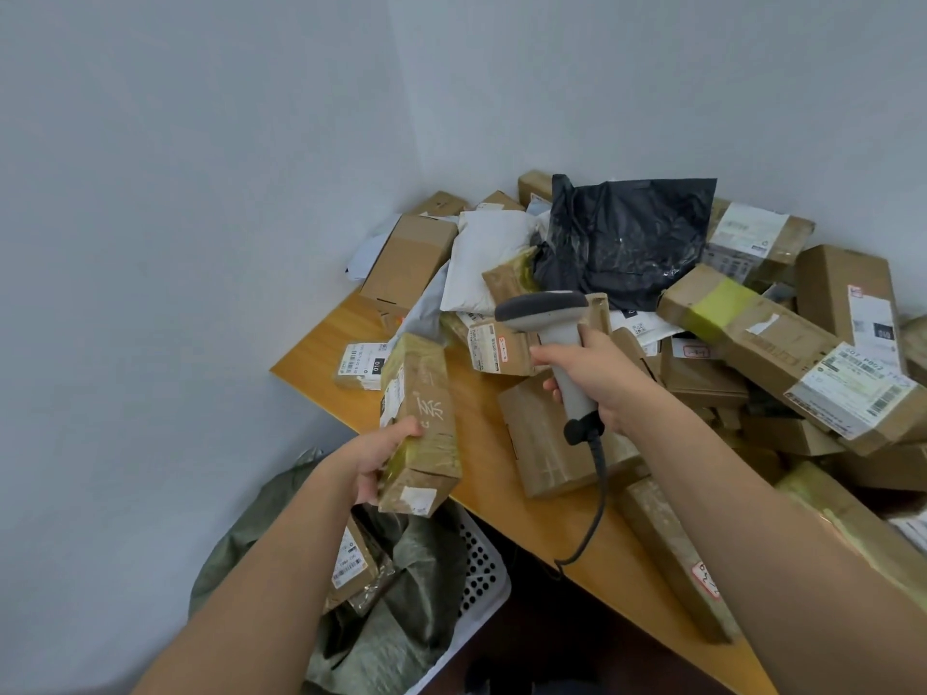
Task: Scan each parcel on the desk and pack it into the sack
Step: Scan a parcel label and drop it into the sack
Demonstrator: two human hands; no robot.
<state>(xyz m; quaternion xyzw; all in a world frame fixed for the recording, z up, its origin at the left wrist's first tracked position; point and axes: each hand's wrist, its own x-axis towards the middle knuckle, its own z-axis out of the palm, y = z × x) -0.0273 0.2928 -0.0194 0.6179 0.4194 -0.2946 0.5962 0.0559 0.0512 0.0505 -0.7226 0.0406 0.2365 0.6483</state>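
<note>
My left hand point(377, 456) grips a long taped cardboard parcel point(424, 418) with white handwriting, held over the desk's left edge above the sack. My right hand point(594, 376) holds a grey corded barcode scanner point(549, 318) by its handle, its head pointing left toward the parcel's upper end. The green woven sack point(401, 619) sits open below the desk inside a white perforated basket point(481, 569), with a labelled parcel point(353, 569) lying in it. Several more parcels cover the wooden desk point(481, 443).
The pile on the desk holds brown boxes, a white mailer point(489, 263), a black plastic mailer point(627, 238) and a long box with yellow tape point(767, 333). Grey walls meet in a corner behind the desk. The scanner's cable point(594, 514) hangs over the desk's front edge.
</note>
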